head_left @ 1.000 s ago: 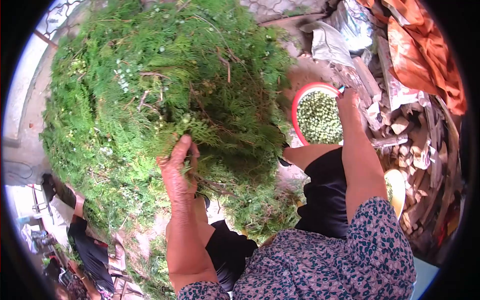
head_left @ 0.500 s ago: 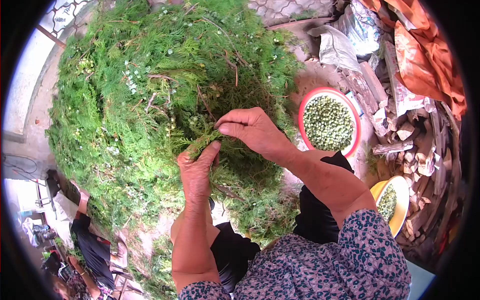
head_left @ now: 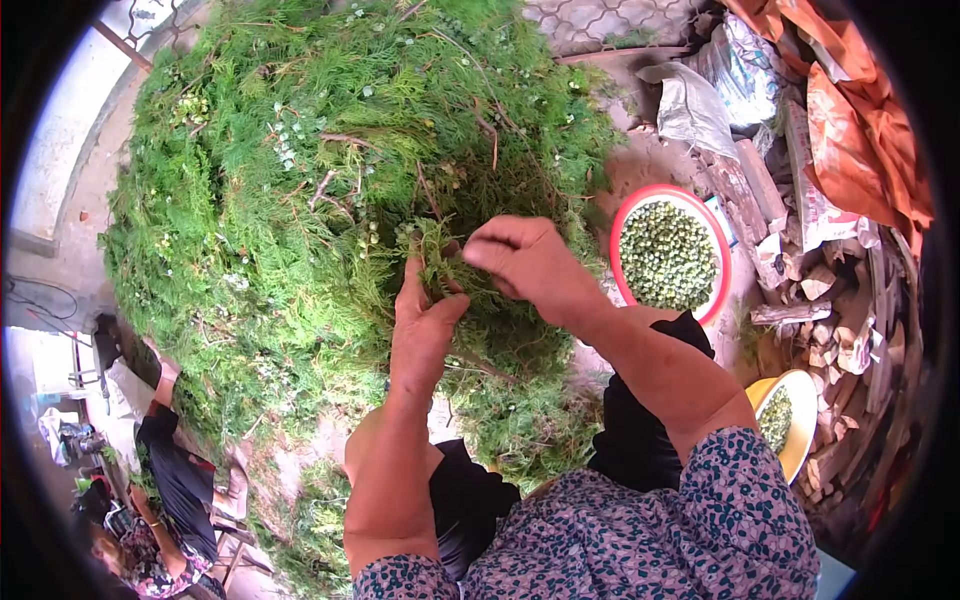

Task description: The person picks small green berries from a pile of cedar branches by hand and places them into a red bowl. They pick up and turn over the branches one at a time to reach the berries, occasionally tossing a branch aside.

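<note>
A large heap of green conifer branches (head_left: 270,210) with pale cones fills the middle. My left hand (head_left: 425,325) holds a small green sprig (head_left: 435,250) between its fingers at the heap's near side. Just right of the sprig is my right hand (head_left: 530,265), its thumb and fingers pinched together; whatever they hold is too small to make out. To the right stands a red-rimmed basin (head_left: 617,250) full of small green cones (head_left: 668,255). Lower right, a yellow basin (head_left: 803,425) holds more green cones.
Chopped firewood (head_left: 825,340) is piled at the right, below an orange sheet (head_left: 860,140) and a pale sack (head_left: 690,110). At the lower left another person (head_left: 180,480) sits beside the heap. Branches also lie between my legs.
My left hand has opened its grip somewhat, its index finger now stretched up behind the sprig. My right hand has moved slightly right. The whole view has shifted a little.
</note>
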Available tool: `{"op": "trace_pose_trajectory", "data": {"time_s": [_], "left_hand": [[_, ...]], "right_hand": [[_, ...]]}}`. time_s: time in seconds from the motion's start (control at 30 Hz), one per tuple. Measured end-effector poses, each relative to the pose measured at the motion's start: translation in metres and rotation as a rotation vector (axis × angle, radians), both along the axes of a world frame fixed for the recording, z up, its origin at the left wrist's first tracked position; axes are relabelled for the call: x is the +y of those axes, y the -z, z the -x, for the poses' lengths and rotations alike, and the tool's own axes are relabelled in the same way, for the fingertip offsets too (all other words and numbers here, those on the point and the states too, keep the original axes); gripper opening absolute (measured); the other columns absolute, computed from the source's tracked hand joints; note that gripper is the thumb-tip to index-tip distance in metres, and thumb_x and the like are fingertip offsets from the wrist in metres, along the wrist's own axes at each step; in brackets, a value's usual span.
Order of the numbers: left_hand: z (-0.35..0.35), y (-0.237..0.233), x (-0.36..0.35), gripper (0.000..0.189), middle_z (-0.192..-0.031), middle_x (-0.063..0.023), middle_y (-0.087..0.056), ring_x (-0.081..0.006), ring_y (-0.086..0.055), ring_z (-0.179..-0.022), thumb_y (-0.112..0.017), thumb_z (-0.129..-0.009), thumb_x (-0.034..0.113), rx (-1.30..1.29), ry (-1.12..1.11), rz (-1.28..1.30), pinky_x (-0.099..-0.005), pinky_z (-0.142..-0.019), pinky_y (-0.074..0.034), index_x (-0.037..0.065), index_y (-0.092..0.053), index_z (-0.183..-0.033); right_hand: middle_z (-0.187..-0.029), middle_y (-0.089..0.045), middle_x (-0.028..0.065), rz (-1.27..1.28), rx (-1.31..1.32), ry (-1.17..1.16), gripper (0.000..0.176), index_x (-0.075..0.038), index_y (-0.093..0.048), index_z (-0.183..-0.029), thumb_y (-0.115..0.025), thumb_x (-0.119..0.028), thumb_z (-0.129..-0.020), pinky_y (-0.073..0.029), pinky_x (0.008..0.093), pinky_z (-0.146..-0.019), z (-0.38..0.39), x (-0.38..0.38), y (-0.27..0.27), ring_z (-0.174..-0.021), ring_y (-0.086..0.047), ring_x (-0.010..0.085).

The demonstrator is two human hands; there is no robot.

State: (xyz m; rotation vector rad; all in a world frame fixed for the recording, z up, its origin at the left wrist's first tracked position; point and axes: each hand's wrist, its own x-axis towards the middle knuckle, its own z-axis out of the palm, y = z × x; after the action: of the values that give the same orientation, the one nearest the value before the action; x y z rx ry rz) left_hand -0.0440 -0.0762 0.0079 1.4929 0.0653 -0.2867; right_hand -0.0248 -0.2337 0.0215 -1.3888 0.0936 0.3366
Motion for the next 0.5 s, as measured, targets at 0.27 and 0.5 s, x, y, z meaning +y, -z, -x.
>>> {"op": "trace_pose_trajectory", "data": {"time_s": [0.27, 0.5], "left_hand": [[0.0, 0.001, 0.001, 0.057, -0.096, -0.0039, -0.058, -0.012, -0.052, -0.085, -0.047, -0.078, 0.002, 0.008, 0.014, 0.094, -0.0229, -0.075, -0.042, 0.007, -0.036, -0.134], [0.0, 0.008, 0.027, 0.039, -0.069, -0.0013, -0.063, -0.0222, -0.057, -0.093, -0.037, -0.091, 0.036, -0.55, 0.295, -0.673, -0.0379, -0.095, -0.033, 0.009, -0.064, -0.096]], "right_hand": [[-0.071, -0.063, 0.0136, 0.144, -0.331, 0.01, 0.017, 0.004, -0.064, -0.085, -0.061, -0.009, -0.076, -0.046, 0.0294, -0.062, 0.004, 0.02, 0.019, -0.065, -0.059, 0.0161], [-0.085, -0.06, 0.0053, 0.376, -0.512, 0.07, 0.019, 0.0, -0.062, -0.097, -0.061, -0.003, -0.079, -0.045, 0.0234, -0.068, -0.002, 0.016, 0.012, -0.076, -0.055, 0.0092]]}}
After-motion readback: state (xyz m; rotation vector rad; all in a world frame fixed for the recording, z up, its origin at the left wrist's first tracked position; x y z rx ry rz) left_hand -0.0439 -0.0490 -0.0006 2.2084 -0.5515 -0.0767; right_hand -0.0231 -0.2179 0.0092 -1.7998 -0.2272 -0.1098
